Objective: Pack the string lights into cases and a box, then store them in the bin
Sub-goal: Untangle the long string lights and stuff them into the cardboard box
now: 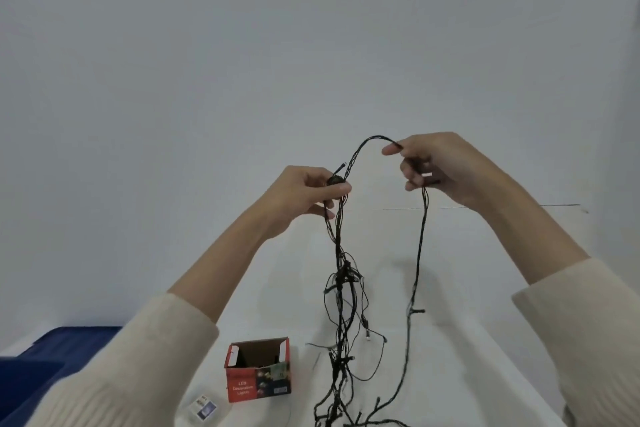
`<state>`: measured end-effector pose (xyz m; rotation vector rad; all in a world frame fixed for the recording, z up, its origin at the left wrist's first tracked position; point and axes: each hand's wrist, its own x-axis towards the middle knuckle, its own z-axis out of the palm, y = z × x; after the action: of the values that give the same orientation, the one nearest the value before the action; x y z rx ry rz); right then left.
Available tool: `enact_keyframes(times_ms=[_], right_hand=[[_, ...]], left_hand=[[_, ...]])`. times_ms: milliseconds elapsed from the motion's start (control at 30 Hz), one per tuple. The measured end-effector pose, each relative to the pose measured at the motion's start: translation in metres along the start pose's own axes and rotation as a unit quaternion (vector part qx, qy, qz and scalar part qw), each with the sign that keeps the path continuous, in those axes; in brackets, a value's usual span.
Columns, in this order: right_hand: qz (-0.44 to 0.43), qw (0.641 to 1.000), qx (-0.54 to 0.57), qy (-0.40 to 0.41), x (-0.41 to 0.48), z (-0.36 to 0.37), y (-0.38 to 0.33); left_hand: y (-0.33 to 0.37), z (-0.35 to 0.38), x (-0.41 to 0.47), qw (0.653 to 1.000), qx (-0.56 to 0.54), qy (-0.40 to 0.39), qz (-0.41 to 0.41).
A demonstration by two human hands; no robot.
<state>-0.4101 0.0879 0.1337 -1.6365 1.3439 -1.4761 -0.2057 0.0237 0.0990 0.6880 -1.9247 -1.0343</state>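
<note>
A black string of lights [341, 291] hangs in a tangle from both raised hands down to the white table. My left hand [304, 198] grips a gathered bundle of its loops. My right hand [436, 166] pinches one strand, which arcs over from the left hand and then drops to the table. A small red cardboard box [258, 381] printed "LED Decorative Lights" stands open-topped on the table at the lower left of the tangle.
A dark blue bin [41, 357] sits at the lower left, partly behind my left sleeve. A small printed card or packet [204, 407] lies in front of the box. A plain white wall fills the background.
</note>
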Motion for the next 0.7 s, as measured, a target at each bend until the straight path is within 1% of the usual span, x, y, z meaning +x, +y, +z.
enact_keyframes(times_ms=[67, 133, 167, 233, 300, 367, 400, 467, 533, 567, 633, 700], right_hand=[[0.020, 0.999, 0.002, -0.036, 0.000, 0.002, 0.001], [0.033, 0.996, 0.026, -0.078, 0.001, 0.006, 0.002], [0.041, 0.995, 0.021, -0.091, 0.000, 0.010, 0.001], [0.056, 0.990, -0.050, -0.121, -0.001, 0.018, 0.000], [0.060, 0.976, -0.151, -0.143, 0.000, 0.022, 0.000], [0.058, 0.967, -0.200, -0.148, 0.004, 0.021, 0.002], [0.060, 0.965, -0.210, -0.143, 0.006, 0.018, 0.004], [0.062, 0.961, -0.227, -0.144, 0.008, 0.012, 0.006], [0.065, 0.960, -0.231, -0.147, 0.007, 0.005, 0.009], [0.064, 0.961, -0.231, -0.134, 0.008, 0.001, 0.012], [0.064, 0.970, -0.227, -0.061, 0.012, -0.007, 0.021], [0.073, 0.975, -0.205, 0.031, 0.018, -0.015, 0.032]], left_hand=[[0.002, 0.002, 0.000, 0.999, 0.032, 0.000, 0.008], [0.005, 0.004, 0.001, 0.998, 0.057, -0.025, 0.009], [0.007, 0.005, 0.001, 0.997, 0.065, -0.035, 0.008], [0.010, 0.008, 0.002, 0.996, 0.088, -0.031, 0.011], [0.010, 0.009, 0.004, 0.991, 0.133, -0.001, 0.020], [0.011, 0.009, 0.005, 0.985, 0.172, 0.018, 0.013], [0.011, 0.008, 0.004, 0.986, 0.166, 0.012, 0.000], [0.012, 0.004, 0.003, 0.993, 0.119, -0.003, -0.022], [0.010, -0.006, 0.002, 0.997, 0.071, 0.011, -0.039], [0.009, -0.012, 0.001, 0.997, 0.058, 0.019, -0.050], [0.003, -0.026, -0.001, 0.994, 0.078, -0.001, -0.083], [-0.003, -0.039, -0.006, 0.976, 0.151, -0.082, -0.136]])
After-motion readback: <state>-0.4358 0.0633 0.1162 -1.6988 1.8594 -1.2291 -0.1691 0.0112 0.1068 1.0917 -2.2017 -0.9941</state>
